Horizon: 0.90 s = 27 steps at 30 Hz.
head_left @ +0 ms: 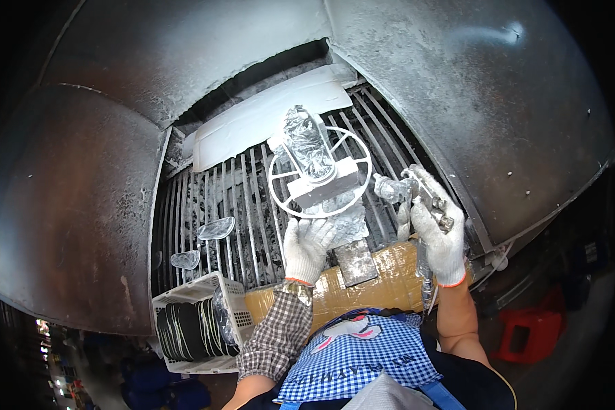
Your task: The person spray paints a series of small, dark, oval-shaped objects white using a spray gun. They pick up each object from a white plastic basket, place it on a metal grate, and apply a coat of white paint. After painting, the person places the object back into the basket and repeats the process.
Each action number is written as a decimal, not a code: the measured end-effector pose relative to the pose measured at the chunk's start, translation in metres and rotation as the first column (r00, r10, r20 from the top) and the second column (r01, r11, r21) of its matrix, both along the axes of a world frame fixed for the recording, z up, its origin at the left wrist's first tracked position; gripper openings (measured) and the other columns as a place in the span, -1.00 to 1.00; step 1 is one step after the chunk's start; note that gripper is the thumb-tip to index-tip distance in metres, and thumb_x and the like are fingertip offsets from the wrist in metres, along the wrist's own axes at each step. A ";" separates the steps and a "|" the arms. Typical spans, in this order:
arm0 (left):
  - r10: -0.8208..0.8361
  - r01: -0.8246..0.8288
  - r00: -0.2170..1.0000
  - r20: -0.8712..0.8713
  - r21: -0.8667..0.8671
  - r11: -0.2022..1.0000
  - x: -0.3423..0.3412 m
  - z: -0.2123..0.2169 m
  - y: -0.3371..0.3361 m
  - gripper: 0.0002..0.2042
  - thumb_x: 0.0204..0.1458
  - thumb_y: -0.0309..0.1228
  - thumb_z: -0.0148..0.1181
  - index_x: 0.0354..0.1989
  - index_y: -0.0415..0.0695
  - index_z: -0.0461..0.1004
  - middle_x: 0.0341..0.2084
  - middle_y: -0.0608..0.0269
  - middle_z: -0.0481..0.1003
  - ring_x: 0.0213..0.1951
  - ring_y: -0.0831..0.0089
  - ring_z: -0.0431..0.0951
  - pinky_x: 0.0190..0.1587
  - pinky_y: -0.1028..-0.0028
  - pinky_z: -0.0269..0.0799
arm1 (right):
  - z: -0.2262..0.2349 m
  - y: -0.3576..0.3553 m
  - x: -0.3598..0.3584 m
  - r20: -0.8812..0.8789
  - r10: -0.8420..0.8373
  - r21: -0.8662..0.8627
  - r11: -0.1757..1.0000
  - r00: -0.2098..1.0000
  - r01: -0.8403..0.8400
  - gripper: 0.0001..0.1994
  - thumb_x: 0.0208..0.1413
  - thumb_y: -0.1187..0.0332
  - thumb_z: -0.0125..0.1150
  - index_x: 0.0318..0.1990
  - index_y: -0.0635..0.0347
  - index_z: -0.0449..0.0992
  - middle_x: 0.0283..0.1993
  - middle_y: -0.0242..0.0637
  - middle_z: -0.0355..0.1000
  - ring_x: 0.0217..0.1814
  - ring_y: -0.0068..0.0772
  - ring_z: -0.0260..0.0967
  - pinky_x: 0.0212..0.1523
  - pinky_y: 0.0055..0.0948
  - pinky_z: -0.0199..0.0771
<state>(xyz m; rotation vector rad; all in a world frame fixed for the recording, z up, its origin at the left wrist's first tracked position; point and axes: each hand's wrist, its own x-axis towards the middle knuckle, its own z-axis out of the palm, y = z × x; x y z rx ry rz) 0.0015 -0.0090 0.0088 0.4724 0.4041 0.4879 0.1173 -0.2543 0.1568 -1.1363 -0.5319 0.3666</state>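
I am looking down into a big metal spray booth [458,89], its curved walls all coated with pale dust. It is standing around the work on three sides, I think so that the overspray is staying inside. Below it a grate of metal bars [239,205] is making the floor of the working place, probably so that paint and air are passing down through it. At the back a white board [253,119] is leaning across the bars, covered with the same white coat.

At the lower left a white plastic crate [232,290] is holding a row of dark round discs [188,331] standing on edge, near my left arm, so they are easy to reach. Two small clear curved pieces [215,228] are lying on the grate above it.

In the middle, a white wheel-shaped ring with spokes [319,174] is resting on a foil-wrapped stand [345,229], and a foil-covered part [307,140] is lying across the ring. The foil is perhaps protecting what should not be painted. My left hand [307,246], in a white glove, is touching the lower edge of the ring with the fingers spread and relaxed, seemingly to steady or turn it.

My right hand [439,239], also gloved, is clenching a spray gun [406,191], with its nozzle pointing left toward the ring.
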 end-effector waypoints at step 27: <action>0.211 -0.211 0.977 -0.006 0.022 0.977 -0.024 0.022 0.061 -0.15 0.32 0.11 0.13 0.54 -0.28 0.04 0.38 -0.44 0.28 0.34 -0.28 0.42 0.34 -0.22 0.39 | -0.006 0.065 0.025 0.056 -0.044 0.048 0.998 0.997 0.041 -0.45 0.38 0.46 0.26 0.46 0.43 0.31 -0.07 -0.35 0.56 -0.34 -0.74 0.43 -0.33 -0.66 0.49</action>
